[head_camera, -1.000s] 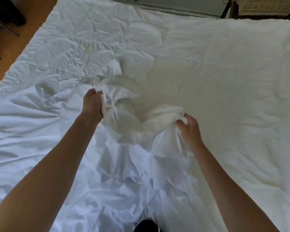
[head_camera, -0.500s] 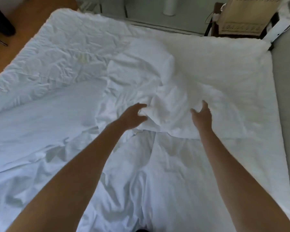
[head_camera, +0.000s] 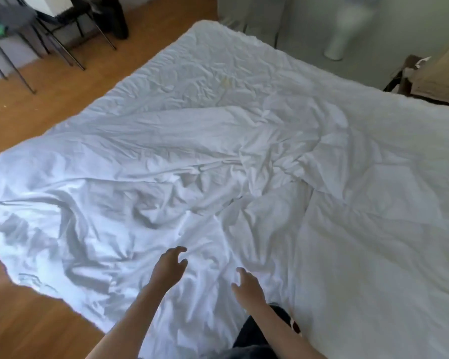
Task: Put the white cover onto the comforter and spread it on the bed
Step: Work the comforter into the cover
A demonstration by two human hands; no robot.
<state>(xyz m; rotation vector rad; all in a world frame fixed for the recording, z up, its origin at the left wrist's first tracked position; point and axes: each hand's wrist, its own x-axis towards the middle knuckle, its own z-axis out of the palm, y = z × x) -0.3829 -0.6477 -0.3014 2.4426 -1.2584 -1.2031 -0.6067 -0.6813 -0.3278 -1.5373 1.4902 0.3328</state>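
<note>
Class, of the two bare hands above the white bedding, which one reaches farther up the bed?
The left hand: its fingertips lie farther up the crumpled white cover than those of the right hand.

— Where is everything lying right now?
— The cover [head_camera: 119, 193] is lying crumpled across the left and middle of the bed, and the comforter [head_camera: 373, 216] is lying along the right, its edge overlapping the cover near the centre.
— And the hands?
— The left hand [head_camera: 169, 265] and right hand [head_camera: 248, 285] are hovering side by side over the near part of the cover.
— Behind the bed?
— Chairs [head_camera: 36, 29] are standing on the floor [head_camera: 49, 94] at the far left.
</note>
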